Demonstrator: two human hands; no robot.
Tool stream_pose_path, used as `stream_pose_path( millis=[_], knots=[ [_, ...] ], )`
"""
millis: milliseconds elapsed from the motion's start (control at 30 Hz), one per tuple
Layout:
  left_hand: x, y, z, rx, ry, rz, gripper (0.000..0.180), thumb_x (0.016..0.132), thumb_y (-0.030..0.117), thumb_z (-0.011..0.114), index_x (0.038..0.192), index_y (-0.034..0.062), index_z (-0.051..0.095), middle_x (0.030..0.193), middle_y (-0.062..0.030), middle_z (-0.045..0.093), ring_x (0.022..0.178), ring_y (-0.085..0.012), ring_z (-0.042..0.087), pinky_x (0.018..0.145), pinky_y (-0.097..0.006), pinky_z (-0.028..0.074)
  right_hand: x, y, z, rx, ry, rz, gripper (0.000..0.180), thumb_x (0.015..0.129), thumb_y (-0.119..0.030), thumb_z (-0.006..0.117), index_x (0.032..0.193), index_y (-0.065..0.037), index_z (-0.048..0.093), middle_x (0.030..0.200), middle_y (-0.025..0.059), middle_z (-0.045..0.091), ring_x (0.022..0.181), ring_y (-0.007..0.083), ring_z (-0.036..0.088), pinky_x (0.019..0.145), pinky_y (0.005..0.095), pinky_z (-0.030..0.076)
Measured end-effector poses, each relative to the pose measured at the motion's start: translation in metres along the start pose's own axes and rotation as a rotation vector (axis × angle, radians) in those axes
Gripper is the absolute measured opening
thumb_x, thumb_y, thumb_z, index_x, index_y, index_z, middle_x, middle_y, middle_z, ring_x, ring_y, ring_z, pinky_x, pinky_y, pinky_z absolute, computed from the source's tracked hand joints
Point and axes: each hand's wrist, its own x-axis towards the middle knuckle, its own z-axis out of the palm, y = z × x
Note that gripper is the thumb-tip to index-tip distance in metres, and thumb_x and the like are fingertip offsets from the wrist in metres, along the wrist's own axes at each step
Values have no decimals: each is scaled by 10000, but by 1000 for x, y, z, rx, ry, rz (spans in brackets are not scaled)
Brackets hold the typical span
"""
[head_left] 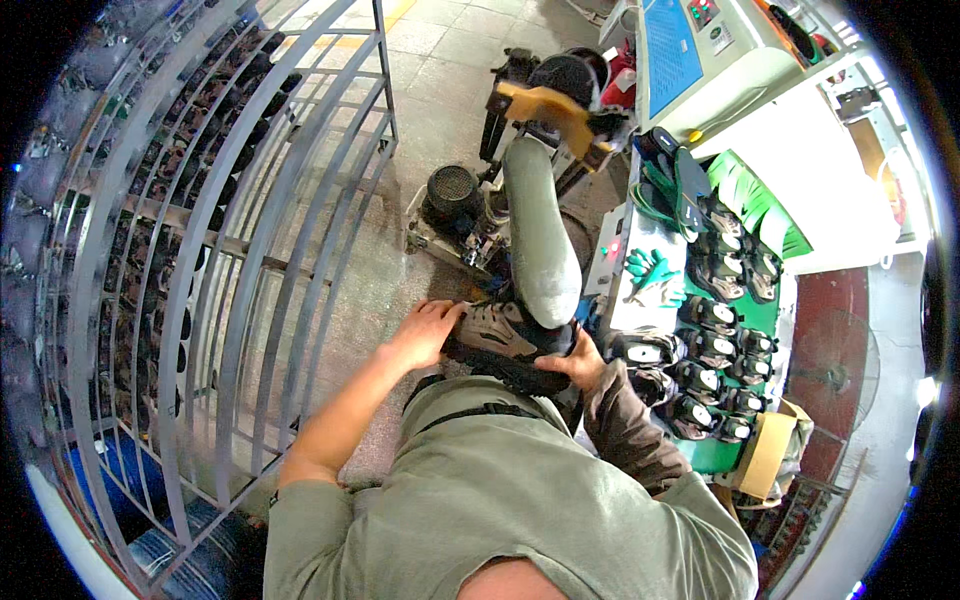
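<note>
A brown-beige shoe with a dark sole (492, 335) is held sideways in front of my waist. My left hand (428, 335) is closed on its end at the left, fingertips over the edge. At the other end my right hand (578, 362) grips the shoe, thumb along its near side. Just above the shoe's opening ends a long rounded grey-green machine arm (540, 235); its tip overlaps the shoe, and I cannot tell whether it reaches inside.
Left stands a tall metal rack (260, 250) filled with dark shoes. A motor (452, 192) sits on the floor ahead. On the right, a green-topped bench (712, 457) carries several shoes, green-and-white gloves (655, 278) and dark insoles (672, 185). A cardboard box (768, 455) stands at its near end.
</note>
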Motion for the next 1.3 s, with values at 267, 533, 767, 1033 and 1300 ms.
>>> stream_pose_path(
  millis=[267,533,767,1033,1300],
  knots=[
    [152,85,-76,-2552,197,-275,371,871,302,702,1164,85,625,1123,-70,679,1037,-223,646,956,-441,505,11,63,-38,-114,-15,-26,975,623,-122,908,1432,-11,375,1345,134,557,1226,237,531,1060,370,409],
    [99,115,-95,-2237,389,68,462,857,298,693,1237,67,571,1163,-104,659,1060,-235,634,986,-439,478,44,35,-40,-664,-45,-239,967,625,-174,904,1412,-30,360,1331,139,533,1226,263,493,1085,415,362],
    [-210,128,-51,-1389,937,-333,1132,696,343,851,1529,20,156,1521,-164,299,1404,-296,275,1167,-434,208,69,-74,110,-215,-548,-406,629,618,-180,850,1141,-69,519,1045,57,554,919,186,539,861,330,452],
    [-509,305,74,-870,2595,-533,736,803,384,675,1373,-16,436,1305,-165,559,1194,-307,545,1011,-453,432,-25,-164,456,79,-980,-767,749,754,-74,728,1399,46,368,1339,190,501,1215,305,517,1073,433,393],
    [-536,282,146,-644,2674,-885,359,891,250,594,1186,52,543,1059,-75,599,1036,-214,569,975,-373,432,-181,-113,818,-42,-844,-1062,717,664,-191,871,1211,20,457,1154,178,570,1052,310,603,962,421,487]
  ],
)
